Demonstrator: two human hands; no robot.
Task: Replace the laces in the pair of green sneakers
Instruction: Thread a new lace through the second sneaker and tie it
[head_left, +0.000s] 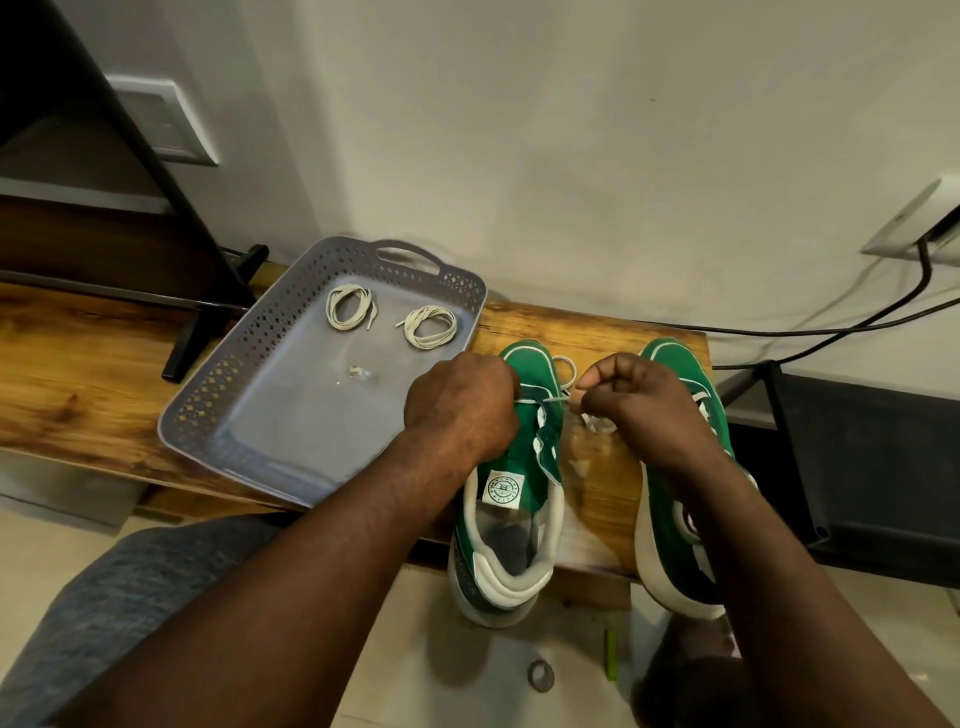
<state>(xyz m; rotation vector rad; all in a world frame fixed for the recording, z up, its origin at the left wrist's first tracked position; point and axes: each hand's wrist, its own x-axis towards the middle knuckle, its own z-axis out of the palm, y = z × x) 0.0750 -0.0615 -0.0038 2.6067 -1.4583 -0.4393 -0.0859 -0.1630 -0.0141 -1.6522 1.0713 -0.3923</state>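
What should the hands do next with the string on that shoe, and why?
Probably pull the lace out of the last eyelets. The left hand and right hand both grip it near the toe of the sneaker, the other eyelets look bare, and two coiled laces wait in the tray.

Tray (208, 415): grey perforated plastic, matt. Bench (78, 374): glossy wood grain. Sneakers (524, 447): green cloth. Laces (430, 326): cream woven.

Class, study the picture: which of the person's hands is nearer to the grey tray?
Left. The left hand sits at the grey tray's right edge, over the sneaker beside it. The right hand is farther right, past that sneaker, pinching a lace.
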